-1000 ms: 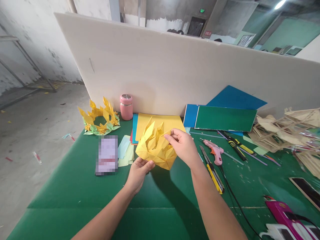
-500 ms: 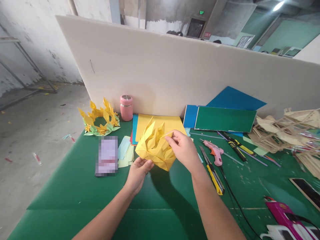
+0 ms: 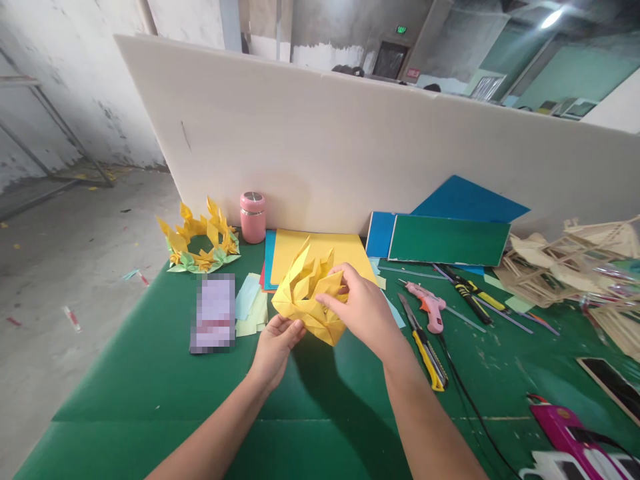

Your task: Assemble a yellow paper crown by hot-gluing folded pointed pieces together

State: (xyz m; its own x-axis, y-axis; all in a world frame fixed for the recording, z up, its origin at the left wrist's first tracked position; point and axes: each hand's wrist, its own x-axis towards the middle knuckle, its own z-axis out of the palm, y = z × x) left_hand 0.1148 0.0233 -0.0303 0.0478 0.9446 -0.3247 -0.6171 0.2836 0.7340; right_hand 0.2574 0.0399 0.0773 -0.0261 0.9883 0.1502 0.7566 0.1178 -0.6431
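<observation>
A yellow folded-paper piece (image 3: pixel 305 293) with several upright points is held just above the green table (image 3: pixel 150 380), near its middle. My left hand (image 3: pixel 277 347) grips its lower left edge from below, fingers curled under it. My right hand (image 3: pixel 363 310) wraps over its right side, thumb and fingers pinching one of the paper flaps. A yellow sheet (image 3: pixel 300 247) lies flat right behind the piece.
A finished yellow and green paper wreath (image 3: pixel 197 243) and a pink jar (image 3: pixel 253 217) stand at the back left. Small paper slips (image 3: pixel 250 303) lie left of my hands. A yellow utility knife (image 3: pixel 425 343), pink glue gun (image 3: pixel 427 303), blue and green boards (image 3: pixel 450 237) and wooden model parts (image 3: pixel 565 267) fill the right.
My right hand has slid left and down over the paper piece, closing onto a flap. The piece has tilted slightly. My left hand has stayed in place.
</observation>
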